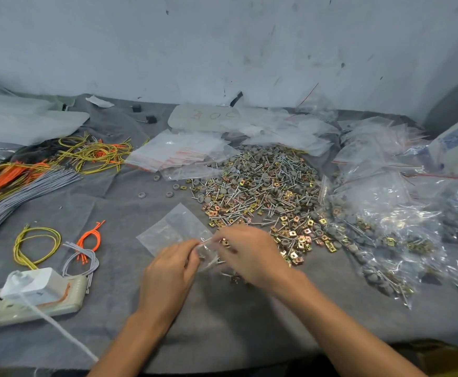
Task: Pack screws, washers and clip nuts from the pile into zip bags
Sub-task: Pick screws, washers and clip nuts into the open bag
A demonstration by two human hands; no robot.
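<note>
Far left, a power strip (32, 306) runs off the frame edge with a white charger (33, 285) plugged into it, and the grey wire bundle (23, 194) beyond it is cut off too. Moving in, my left hand (168, 273) has its grip clenched on the zip bag (204, 240), finger and thumb pinching one end of the zip edge. That edge is pulled taut between both hands, its long axis running roughly left to right, rising slightly towards the right. Clear film (173, 228) spreads up and left from the fingers, flat on the grey worktop (222, 322); I cannot tell whether it is the same bag or a second one underneath. My right hand (249, 254) pinches the other end of the edge, and its palm covers whatever else it may hold. A few screws and clip nuts (233, 277) lie half hidden under that wrist. The bag sits just in front of the pile (263, 186) of screws, washers and clip nuts, whose far edge disappears under empty bags (285, 137). Right of it, filled bags (399, 221) heap together, their contents blurred by glare.
</note>
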